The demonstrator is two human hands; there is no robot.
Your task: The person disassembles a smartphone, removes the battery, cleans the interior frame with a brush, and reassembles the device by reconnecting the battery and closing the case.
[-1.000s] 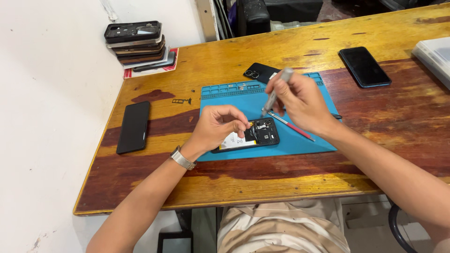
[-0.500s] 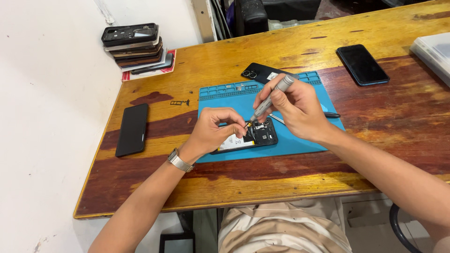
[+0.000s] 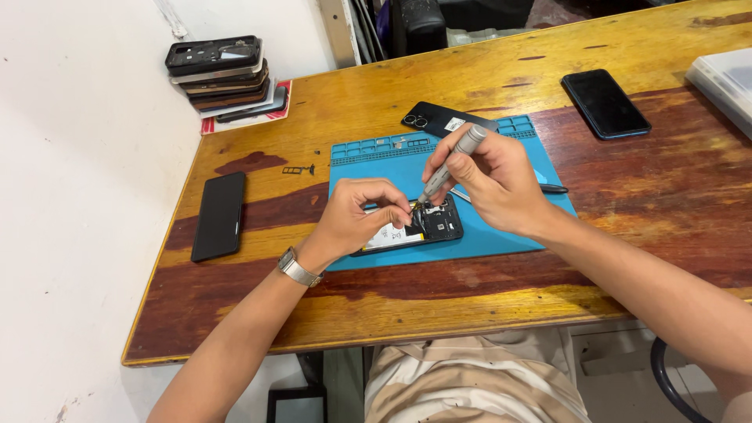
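Head view: left hand curled, pinning opened phone flat on blue mat on worktop; right hand closed on screwdriver, tip angled down into it.

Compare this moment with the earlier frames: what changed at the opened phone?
The right hand lowered the grey screwdriver from a raised position until its tip reached the opened phone. The left hand stayed on the phone, which remained on the blue mat; the other phones did not move.
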